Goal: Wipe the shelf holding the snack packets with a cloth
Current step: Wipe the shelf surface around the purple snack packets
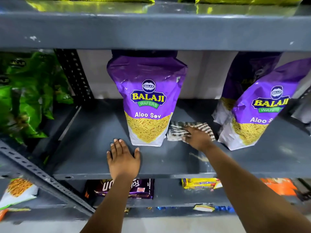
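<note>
A grey metal shelf (94, 132) holds purple Aloo Sev snack packets. One packet (148, 98) stands upright in the middle. Another packet (262, 111) leans at the right, with a darker one behind it. Between them lies a striped black-and-white cloth (176, 130), and my right hand (198, 137) presses flat on it. My left hand (122, 157) rests flat on the bare shelf, fingers apart, just left of the middle packet's base and holding nothing.
Green packets (28, 95) fill the neighbouring bay at the left, behind a perforated upright (74, 73). The shelf above (151, 31) carries yellow-green packets. Below are dark wrappers (134, 189), yellow packs (200, 183) and an orange pack (279, 185). A pale smear (200, 158) marks the shelf.
</note>
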`<state>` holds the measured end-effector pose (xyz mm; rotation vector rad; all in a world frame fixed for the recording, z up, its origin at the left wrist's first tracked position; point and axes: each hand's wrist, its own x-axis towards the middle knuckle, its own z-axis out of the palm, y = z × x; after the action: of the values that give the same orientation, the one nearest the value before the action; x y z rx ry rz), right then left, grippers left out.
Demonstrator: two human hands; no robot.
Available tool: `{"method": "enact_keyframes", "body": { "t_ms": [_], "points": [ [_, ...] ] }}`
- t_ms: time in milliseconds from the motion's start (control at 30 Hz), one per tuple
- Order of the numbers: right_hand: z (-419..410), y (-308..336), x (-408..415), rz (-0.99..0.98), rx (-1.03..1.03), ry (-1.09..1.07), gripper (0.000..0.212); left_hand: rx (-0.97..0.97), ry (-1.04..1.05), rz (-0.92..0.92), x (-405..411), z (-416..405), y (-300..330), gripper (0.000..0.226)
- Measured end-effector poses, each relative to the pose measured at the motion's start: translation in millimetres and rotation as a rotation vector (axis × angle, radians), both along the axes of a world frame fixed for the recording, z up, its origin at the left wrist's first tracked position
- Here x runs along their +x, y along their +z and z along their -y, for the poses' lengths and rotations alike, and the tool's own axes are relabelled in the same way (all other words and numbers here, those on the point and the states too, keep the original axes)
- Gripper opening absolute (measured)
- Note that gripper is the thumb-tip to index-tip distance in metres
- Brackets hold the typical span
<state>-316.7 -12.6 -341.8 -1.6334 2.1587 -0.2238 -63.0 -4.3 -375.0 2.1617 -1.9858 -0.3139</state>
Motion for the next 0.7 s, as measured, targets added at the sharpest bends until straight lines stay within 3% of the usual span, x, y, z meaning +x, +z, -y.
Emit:
{"method": "enact_keyframes", "body": {
  "t_ms": [267, 400, 467, 567, 700],
  "points": [
    [-62, 4, -6, -0.07, -0.116, -0.041, 0.04, 0.011, -0.02, -0.034, 1, -1, -1, 0.074],
    [-72, 40, 2, -0.054, -0.393, -0.212, 0.025, 0.0, -0.017, -0.034, 0, 0, -2, 0.075],
    [-73, 57, 17, -0.136, -0.475, -0.243, 0.023, -0.008, -0.016, -0.031, 0, -1, -3, 0.074],
    [-80, 54, 64, -0.259, -0.312, -0.149, 0.037, -0.027, -0.018, -0.032, 0, 0, -4, 0.074],
    [-85, -9, 110, -0.09, -0.086, 0.017, 0.057, -0.027, -0.026, -0.02, 0, 0, -6, 0.073]
  ]
}}
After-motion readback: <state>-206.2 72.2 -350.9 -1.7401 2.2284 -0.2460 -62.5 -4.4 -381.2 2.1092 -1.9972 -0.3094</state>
